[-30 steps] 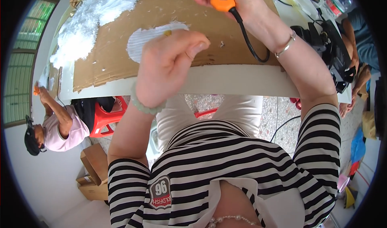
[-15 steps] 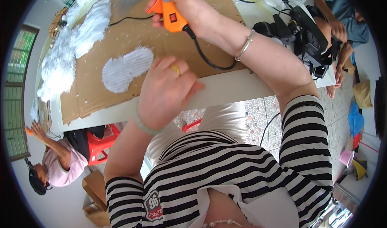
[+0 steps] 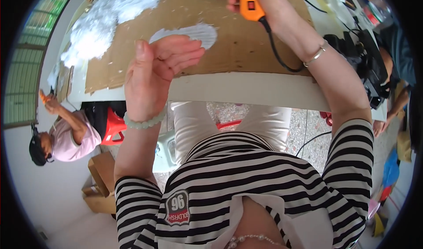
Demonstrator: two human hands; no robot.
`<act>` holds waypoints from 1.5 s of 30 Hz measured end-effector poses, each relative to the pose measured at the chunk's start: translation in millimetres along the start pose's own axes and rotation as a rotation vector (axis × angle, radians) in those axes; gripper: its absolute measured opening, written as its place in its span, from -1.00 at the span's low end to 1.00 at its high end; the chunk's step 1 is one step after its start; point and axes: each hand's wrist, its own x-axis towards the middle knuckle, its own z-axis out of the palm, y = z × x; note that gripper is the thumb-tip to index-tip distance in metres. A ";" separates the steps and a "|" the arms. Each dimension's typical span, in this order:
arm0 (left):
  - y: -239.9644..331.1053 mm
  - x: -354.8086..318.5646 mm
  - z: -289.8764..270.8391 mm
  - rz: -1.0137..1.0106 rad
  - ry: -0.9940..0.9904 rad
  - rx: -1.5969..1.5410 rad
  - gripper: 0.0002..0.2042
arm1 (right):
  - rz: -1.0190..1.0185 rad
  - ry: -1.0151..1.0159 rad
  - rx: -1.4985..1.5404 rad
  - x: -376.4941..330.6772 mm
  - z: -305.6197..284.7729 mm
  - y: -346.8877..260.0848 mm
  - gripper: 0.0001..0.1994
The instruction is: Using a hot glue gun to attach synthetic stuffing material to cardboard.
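My right hand (image 3: 275,9) is wrapped round an orange hot glue gun (image 3: 250,9) with a red switch and a black cord. It is at the far edge of the picture, and the gun's front end is cut off. My left hand (image 3: 156,68) is held up over the near edge of the table, its fingers stretched out and its thumb apart, with nothing in it. Just beyond the fingers, partly hidden by them, lies a white ribbed insole-shaped piece (image 3: 208,34) on a brown cardboard sheet (image 3: 246,51).
Fluffy white stuffing (image 3: 94,33) is heaped at the left of the cardboard. Black equipment (image 3: 361,51) and a clear bottle (image 3: 376,13) stand at the right. A person in pink (image 3: 77,132) sits at the left, holding something orange; another person is partly visible at the right.
My left hand has turned and opened, moving left off the ribbed piece's near side. The right hand with the glue gun appears farther right and higher as the whole view shifts.
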 end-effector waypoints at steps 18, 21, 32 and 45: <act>48.2 39.0 70.6 0.972 -0.366 1.211 -0.84 | -0.027 -0.075 -0.013 -14.4 0.0 14.9 -0.68; 35.4 96.4 104.3 1.071 -0.460 1.146 -0.82 | -0.081 -0.133 -0.003 -8.7 -1.7 17.4 -0.79; -37.5 245.4 240.1 1.103 -0.824 1.354 -0.68 | 0.020 -0.211 -0.170 -4.8 -10.0 11.4 -0.80; -74.6 297.9 297.0 0.918 -0.563 1.276 -0.85 | 0.063 -0.205 -0.212 -13.3 -15.8 7.3 -0.74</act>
